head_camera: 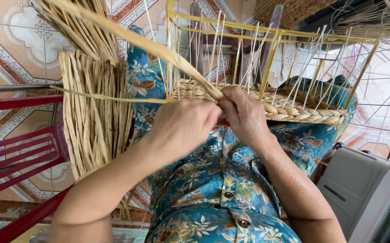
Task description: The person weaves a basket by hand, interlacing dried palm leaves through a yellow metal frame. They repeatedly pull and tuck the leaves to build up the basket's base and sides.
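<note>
Head view: both hands are meeting at the near rim of a half-woven basket [294, 108] resting on the lap.
Left hand [183, 126]: curling nearly closed, knuckles up; grip is hidden, cannot tell what it is pinching.
Right hand [244, 114]: closing tight on a flat straw strand [150, 47].
Strand: running up and away to the left from the right hand's fingertips.
Frame: yellow wire frame [271, 54] is standing just beyond both hands.
Spare straw: bundle [94, 117] is hanging left of the left hand.
Risk: strand probably kinking or splitting if pulled hard around a wire; slack would be loosening the row.
</note>
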